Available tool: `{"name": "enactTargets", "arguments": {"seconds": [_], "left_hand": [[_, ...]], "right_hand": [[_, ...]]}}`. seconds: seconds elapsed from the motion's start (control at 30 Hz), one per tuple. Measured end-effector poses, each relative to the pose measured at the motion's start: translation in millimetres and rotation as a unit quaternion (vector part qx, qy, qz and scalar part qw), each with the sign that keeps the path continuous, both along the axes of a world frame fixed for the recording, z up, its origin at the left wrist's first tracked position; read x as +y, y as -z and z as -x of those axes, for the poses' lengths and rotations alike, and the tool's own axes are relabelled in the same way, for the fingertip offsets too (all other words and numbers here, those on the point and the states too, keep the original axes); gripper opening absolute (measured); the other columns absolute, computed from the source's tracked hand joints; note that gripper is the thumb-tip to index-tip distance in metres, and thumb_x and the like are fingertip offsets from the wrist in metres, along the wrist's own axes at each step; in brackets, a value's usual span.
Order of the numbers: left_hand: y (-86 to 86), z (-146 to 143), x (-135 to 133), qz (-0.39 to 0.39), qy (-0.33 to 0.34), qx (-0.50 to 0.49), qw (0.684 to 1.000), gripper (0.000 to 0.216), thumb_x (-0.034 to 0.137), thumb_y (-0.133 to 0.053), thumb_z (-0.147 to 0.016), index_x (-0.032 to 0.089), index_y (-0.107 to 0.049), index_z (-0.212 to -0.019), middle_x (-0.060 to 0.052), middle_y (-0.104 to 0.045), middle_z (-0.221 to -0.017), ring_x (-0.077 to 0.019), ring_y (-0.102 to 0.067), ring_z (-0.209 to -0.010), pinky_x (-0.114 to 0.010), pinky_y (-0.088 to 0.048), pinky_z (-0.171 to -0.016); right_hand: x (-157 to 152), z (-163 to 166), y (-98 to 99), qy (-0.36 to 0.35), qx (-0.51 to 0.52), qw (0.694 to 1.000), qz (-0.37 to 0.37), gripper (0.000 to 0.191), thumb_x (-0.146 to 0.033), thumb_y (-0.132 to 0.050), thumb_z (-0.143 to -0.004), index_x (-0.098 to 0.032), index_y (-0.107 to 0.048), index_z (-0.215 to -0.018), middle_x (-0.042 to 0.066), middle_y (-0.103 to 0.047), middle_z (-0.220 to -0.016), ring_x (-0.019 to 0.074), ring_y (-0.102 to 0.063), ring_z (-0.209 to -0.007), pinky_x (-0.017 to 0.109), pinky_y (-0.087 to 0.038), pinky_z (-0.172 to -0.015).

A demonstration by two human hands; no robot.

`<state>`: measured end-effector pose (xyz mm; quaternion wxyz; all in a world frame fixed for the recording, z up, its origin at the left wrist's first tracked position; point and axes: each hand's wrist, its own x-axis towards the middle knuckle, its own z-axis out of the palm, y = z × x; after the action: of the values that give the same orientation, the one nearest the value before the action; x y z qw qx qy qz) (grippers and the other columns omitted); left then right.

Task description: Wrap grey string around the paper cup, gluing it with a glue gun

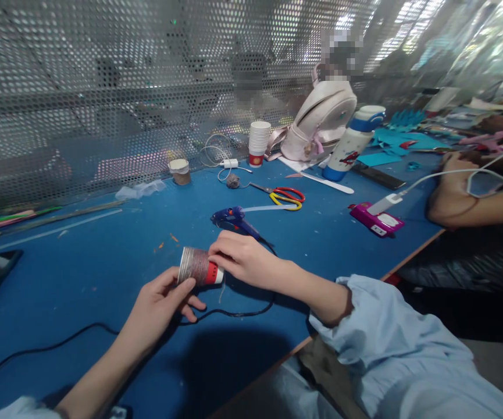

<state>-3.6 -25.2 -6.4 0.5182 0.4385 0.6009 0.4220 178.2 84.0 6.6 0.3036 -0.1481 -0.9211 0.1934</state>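
A paper cup point(196, 267) wound with greyish thread, red and white at its narrow end, lies sideways just above the blue table point(103, 256). My left hand point(159, 305) grips its wide rim from below, fingers closed on it. My right hand point(242, 259) holds the narrow end, fingers pressed around the wrapped side. A thin loose thread hangs down from the cup. A blue glue gun point(234, 219) lies right behind my right hand, its black cord point(234, 313) running under my wrist and off to the left.
Red and yellow scissors point(288, 196), a stack of paper cups point(259, 142), a wrapped cup point(180, 171), a white charger, a pale backpack point(321, 119) and a bottle point(351, 145) lie behind. A pink phone point(377, 219) and another person's arm point(473, 198) are at right. Perforated screen behind; a dark tablet at left.
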Motion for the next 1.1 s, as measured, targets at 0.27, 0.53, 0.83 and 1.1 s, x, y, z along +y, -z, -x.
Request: {"name": "enactTargets", "arguments": {"seconds": [0.27, 0.53, 0.83, 1.1], "left_hand": [[5.4, 3.9, -2.0, -0.005, 0.030, -0.012, 0.999, 0.027, 0.039, -0.059, -0.085, 0.015, -0.057, -0.098, -0.005, -0.074, -0.071, -0.0146, -0.064, -0.049, -0.027, -0.050, -0.056], [2.1, 2.5, -1.9, -0.043, -0.009, 0.006, 0.999, 0.026, 0.034, -0.058, -0.085, 0.015, -0.057, -0.101, -0.004, -0.073, -0.070, -0.0139, -0.064, -0.052, -0.027, -0.049, -0.059], [8.0, -1.7, 3.2, -0.065, -0.085, -0.044, 0.993, 0.028, 0.030, -0.066, -0.077, 0.015, -0.055, -0.097, -0.003, -0.072, -0.070, -0.0179, -0.068, -0.056, -0.029, -0.053, -0.054], [8.6, -2.3, 6.1, -0.059, -0.109, -0.091, 0.988, 0.032, 0.024, -0.065, -0.073, 0.014, -0.053, -0.101, -0.003, -0.070, -0.074, -0.0187, -0.070, -0.062, -0.028, -0.054, -0.052]], "right_hand": [[-3.4, 1.0, 0.5, -0.003, 0.006, 1.000, -0.009, 0.016, -0.018, -0.048, -0.095, -0.013, -0.061, -0.088, 0.005, -0.056, -0.080, 0.0142, -0.052, -0.075, 0.025, -0.046, -0.070], [-8.4, -2.3, -6.6, -0.010, 0.006, 1.000, 0.028, 0.012, -0.016, -0.051, -0.092, -0.013, -0.062, -0.088, 0.005, -0.059, -0.080, 0.0133, -0.055, -0.075, 0.024, -0.046, -0.070], [-30.2, -10.3, -11.0, -0.052, -0.048, 0.997, 0.017, 0.014, -0.015, -0.046, -0.093, -0.014, -0.061, -0.094, 0.008, -0.065, -0.089, 0.0154, -0.059, -0.081, 0.027, -0.047, -0.072], [-37.3, -31.3, -13.2, -0.020, -0.165, 0.985, -0.052, 0.022, -0.024, -0.044, -0.096, -0.013, -0.061, -0.104, 0.008, -0.068, -0.092, 0.0143, -0.062, -0.075, 0.025, -0.043, -0.062]]}}
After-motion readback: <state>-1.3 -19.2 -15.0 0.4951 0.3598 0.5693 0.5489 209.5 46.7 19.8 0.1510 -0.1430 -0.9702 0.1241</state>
